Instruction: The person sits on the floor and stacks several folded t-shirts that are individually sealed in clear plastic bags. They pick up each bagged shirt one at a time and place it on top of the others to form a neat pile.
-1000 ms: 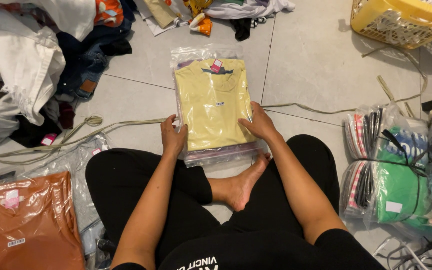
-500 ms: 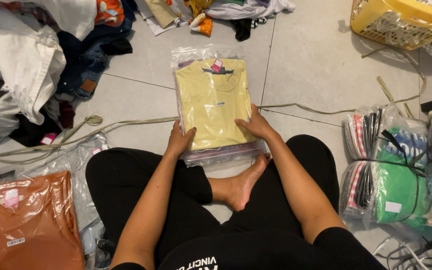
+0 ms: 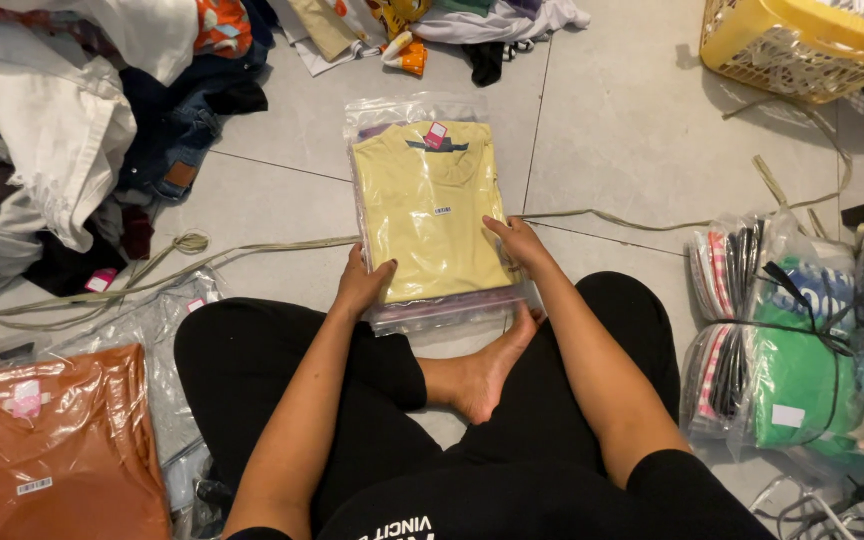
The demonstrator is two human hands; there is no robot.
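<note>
A folded yellow shirt in a clear plastic bag [image 3: 432,200] lies flat on the tiled floor in front of my crossed legs. My left hand [image 3: 362,285] presses on the bag's near left corner, fingers curled over the edge. On the near right side my right hand [image 3: 517,240] rests flat on the plastic. My bare foot [image 3: 487,370] lies just below the bag's near edge.
A bagged orange shirt [image 3: 47,450] lies at lower left. Piles of loose clothes [image 3: 62,130] fill the upper left. Bundles of bagged garments [image 3: 802,340] stand at right, a yellow basket [image 3: 802,45] at top right. A beige strap [image 3: 252,255] runs across the floor.
Both hands slid along the bag's near end: the left moved lower onto the corner, the right shifted a little up the right side. The bag stayed in place.
</note>
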